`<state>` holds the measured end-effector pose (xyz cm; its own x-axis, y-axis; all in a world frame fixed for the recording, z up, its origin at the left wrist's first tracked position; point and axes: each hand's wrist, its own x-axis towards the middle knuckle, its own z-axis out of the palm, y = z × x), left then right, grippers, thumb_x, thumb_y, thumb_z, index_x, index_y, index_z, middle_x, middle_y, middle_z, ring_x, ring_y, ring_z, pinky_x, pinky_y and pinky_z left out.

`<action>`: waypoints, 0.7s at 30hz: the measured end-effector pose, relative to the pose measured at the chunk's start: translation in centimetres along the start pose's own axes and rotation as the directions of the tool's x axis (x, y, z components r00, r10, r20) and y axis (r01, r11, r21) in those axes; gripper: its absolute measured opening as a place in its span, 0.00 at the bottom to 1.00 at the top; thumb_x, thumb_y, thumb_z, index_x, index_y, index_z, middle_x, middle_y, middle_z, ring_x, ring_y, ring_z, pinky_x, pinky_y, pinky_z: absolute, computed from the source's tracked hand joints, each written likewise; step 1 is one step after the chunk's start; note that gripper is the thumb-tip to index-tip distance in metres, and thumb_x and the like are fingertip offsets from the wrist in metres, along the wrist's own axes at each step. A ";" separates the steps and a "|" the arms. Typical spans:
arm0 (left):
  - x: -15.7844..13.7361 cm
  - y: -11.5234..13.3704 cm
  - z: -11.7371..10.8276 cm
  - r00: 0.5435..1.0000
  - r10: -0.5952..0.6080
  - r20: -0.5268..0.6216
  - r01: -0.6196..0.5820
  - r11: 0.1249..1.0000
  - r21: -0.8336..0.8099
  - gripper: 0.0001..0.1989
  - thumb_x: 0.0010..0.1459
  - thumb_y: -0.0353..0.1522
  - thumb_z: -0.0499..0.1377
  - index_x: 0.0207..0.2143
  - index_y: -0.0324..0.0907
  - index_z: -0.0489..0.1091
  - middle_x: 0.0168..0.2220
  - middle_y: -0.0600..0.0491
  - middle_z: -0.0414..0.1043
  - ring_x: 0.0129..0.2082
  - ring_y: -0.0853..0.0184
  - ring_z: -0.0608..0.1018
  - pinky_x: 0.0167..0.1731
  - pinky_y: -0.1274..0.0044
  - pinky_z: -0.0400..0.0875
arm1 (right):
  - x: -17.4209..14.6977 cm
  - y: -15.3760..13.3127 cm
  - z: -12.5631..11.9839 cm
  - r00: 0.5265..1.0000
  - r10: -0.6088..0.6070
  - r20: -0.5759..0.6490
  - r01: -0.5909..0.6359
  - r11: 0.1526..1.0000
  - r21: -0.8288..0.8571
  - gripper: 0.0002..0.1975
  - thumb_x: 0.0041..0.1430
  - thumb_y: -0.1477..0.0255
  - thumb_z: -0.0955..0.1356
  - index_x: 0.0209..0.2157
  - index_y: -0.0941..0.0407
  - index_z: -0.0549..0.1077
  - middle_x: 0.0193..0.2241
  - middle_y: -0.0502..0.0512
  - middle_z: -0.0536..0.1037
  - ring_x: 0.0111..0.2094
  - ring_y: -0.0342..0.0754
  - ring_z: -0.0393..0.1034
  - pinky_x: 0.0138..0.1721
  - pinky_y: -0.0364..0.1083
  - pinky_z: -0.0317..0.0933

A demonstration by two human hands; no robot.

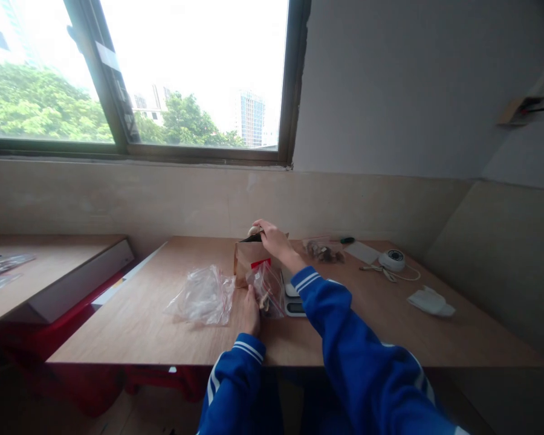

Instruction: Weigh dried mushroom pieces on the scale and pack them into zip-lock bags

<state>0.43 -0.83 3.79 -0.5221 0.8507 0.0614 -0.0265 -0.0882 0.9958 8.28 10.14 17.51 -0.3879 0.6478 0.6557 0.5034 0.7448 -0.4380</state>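
Note:
A brown paper bag stands upright on the table, its dark mouth facing up. Over that mouth is my right hand, fingers closed on a small pale piece whose kind I cannot make out. My left hand grips the side of a clear zip bag that stands in front of the paper bag. A few brownish pieces lie low inside the zip bag. Just right of it, partly hidden by my right sleeve, is a white kitchen scale.
Left of my hands lies a pile of clear plastic bags. Behind my right arm are a bag of dark brown pieces and a white sheet. A white dome camera with its cable and a folded white tissue lie to the right.

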 end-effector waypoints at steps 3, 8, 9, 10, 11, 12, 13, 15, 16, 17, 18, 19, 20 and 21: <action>0.1 0.0 0.3 0.999 -0.012 0.032 0.014 0.999 -0.037 0.20 0.60 0.39 0.49 0.39 0.36 0.76 0.39 0.43 0.77 0.45 0.56 0.76 0.48 0.69 0.67 | -0.7 1.4 0.5 0.998 -0.016 0.065 0.014 1.000 0.028 0.19 0.56 0.85 0.57 0.44 0.56 0.70 0.45 0.56 0.75 0.47 0.47 0.69 0.50 0.48 0.61; 0.8 -1.3 0.7 0.999 0.003 0.041 0.000 0.997 -0.075 0.19 0.60 0.39 0.50 0.42 0.35 0.74 0.43 0.43 0.76 0.47 0.57 0.76 0.50 0.69 0.65 | -1.6 2.4 0.3 0.997 -0.065 0.045 0.060 0.992 0.107 0.12 0.58 0.79 0.59 0.40 0.58 0.70 0.39 0.57 0.76 0.42 0.47 0.70 0.46 0.47 0.62; 0.9 -1.6 0.7 0.999 0.001 0.037 0.002 0.997 -0.083 0.19 0.60 0.38 0.49 0.44 0.35 0.73 0.44 0.43 0.75 0.48 0.58 0.75 0.52 0.69 0.64 | -1.6 2.5 0.2 0.998 -0.059 0.034 0.055 0.991 0.121 0.11 0.58 0.78 0.60 0.40 0.58 0.70 0.38 0.58 0.76 0.41 0.47 0.71 0.45 0.47 0.63; 1.1 -1.9 0.8 0.999 -0.005 0.042 0.009 0.995 -0.096 0.20 0.61 0.38 0.48 0.45 0.35 0.73 0.45 0.43 0.75 0.49 0.58 0.74 0.52 0.70 0.64 | -1.6 2.4 0.2 0.998 -0.056 0.021 0.052 0.989 0.135 0.11 0.57 0.77 0.60 0.40 0.59 0.69 0.37 0.58 0.76 0.39 0.48 0.71 0.44 0.47 0.63; 1.1 -2.1 0.8 0.998 -0.015 0.059 0.022 0.994 -0.111 0.20 0.61 0.37 0.48 0.46 0.35 0.72 0.46 0.43 0.75 0.49 0.59 0.74 0.53 0.70 0.64 | -1.5 2.4 0.2 0.998 -0.056 0.007 0.055 0.987 0.148 0.10 0.57 0.77 0.61 0.41 0.59 0.69 0.37 0.58 0.75 0.39 0.48 0.70 0.43 0.48 0.64; 1.2 -2.3 0.8 0.996 -0.026 0.080 0.036 0.991 -0.125 0.20 0.62 0.37 0.47 0.46 0.35 0.72 0.45 0.43 0.75 0.49 0.59 0.74 0.52 0.70 0.64 | -1.5 2.4 0.1 0.998 -0.058 -0.013 0.060 0.985 0.161 0.10 0.56 0.76 0.62 0.41 0.59 0.69 0.38 0.59 0.75 0.39 0.48 0.70 0.43 0.48 0.64; 1.3 -2.5 0.8 0.994 -0.035 0.102 0.048 0.990 -0.136 0.21 0.62 0.38 0.47 0.46 0.35 0.72 0.45 0.43 0.75 0.48 0.59 0.75 0.52 0.70 0.64 | -1.5 2.3 0.1 0.998 -0.059 -0.038 0.065 0.982 0.176 0.10 0.56 0.76 0.62 0.40 0.59 0.69 0.38 0.59 0.74 0.39 0.48 0.70 0.43 0.48 0.63; 1.3 -2.7 0.8 0.991 -0.041 0.126 0.058 0.988 -0.140 0.21 0.62 0.38 0.46 0.47 0.36 0.71 0.44 0.44 0.76 0.48 0.59 0.75 0.52 0.70 0.65 | -1.6 2.3 0.1 0.995 -0.039 -0.090 0.058 0.972 0.226 0.09 0.57 0.73 0.63 0.40 0.58 0.69 0.39 0.58 0.74 0.40 0.48 0.69 0.44 0.48 0.63; 1.4 -2.7 0.8 0.992 -0.040 0.119 0.056 0.989 -0.134 0.21 0.62 0.38 0.47 0.47 0.35 0.71 0.45 0.44 0.75 0.49 0.60 0.74 0.52 0.70 0.64 | -1.6 2.3 0.1 0.993 -0.011 -0.117 0.042 0.962 0.268 0.08 0.58 0.71 0.64 0.40 0.57 0.69 0.40 0.57 0.74 0.40 0.48 0.69 0.44 0.47 0.63; 1.4 -2.8 0.7 0.994 -0.038 0.107 0.051 0.991 -0.124 0.21 0.62 0.38 0.47 0.48 0.35 0.71 0.46 0.44 0.75 0.49 0.60 0.74 0.53 0.70 0.63 | -1.7 2.3 0.1 0.990 0.027 -0.142 0.019 0.948 0.319 0.08 0.58 0.69 0.64 0.40 0.56 0.70 0.40 0.56 0.74 0.40 0.47 0.70 0.44 0.47 0.64; 1.4 -2.8 0.7 0.995 -0.032 0.093 0.042 0.993 -0.110 0.20 0.62 0.37 0.48 0.48 0.35 0.71 0.47 0.44 0.74 0.50 0.60 0.73 0.54 0.70 0.62 | -1.8 2.3 0.1 0.985 0.068 -0.158 -0.004 0.928 0.372 0.09 0.59 0.67 0.64 0.40 0.55 0.70 0.40 0.56 0.75 0.40 0.47 0.70 0.43 0.47 0.64; 1.5 -2.9 0.7 0.996 -0.024 0.081 0.032 0.995 -0.097 0.20 0.61 0.37 0.48 0.47 0.35 0.71 0.47 0.43 0.74 0.51 0.60 0.72 0.55 0.70 0.61 | -1.9 2.3 0.0 0.981 0.104 -0.164 -0.025 0.905 0.424 0.10 0.59 0.65 0.64 0.40 0.54 0.70 0.39 0.55 0.75 0.40 0.47 0.70 0.43 0.47 0.64; 1.5 -2.9 0.7 0.997 -0.017 0.072 0.023 0.996 -0.087 0.19 0.61 0.37 0.49 0.47 0.35 0.72 0.47 0.43 0.74 0.51 0.60 0.72 0.55 0.70 0.60 | -2.0 2.3 -0.1 0.978 0.131 -0.163 -0.040 0.882 0.470 0.11 0.58 0.64 0.65 0.40 0.54 0.70 0.39 0.55 0.75 0.40 0.47 0.70 0.42 0.46 0.65; 1.6 -3.0 0.7 0.997 -0.012 0.072 0.018 0.997 -0.080 0.19 0.61 0.37 0.49 0.46 0.36 0.72 0.47 0.44 0.74 0.51 0.60 0.72 0.55 0.70 0.60 | -2.0 2.4 -0.2 0.976 0.147 -0.160 -0.046 0.861 0.506 0.12 0.58 0.63 0.65 0.40 0.54 0.70 0.39 0.54 0.75 0.39 0.47 0.71 0.42 0.46 0.65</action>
<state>0.25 1.09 0.98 -0.4592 0.8867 0.0543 -0.1038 -0.1142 0.9880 10.43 10.55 15.29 -0.1808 0.7160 0.6743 0.0609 0.6924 -0.7189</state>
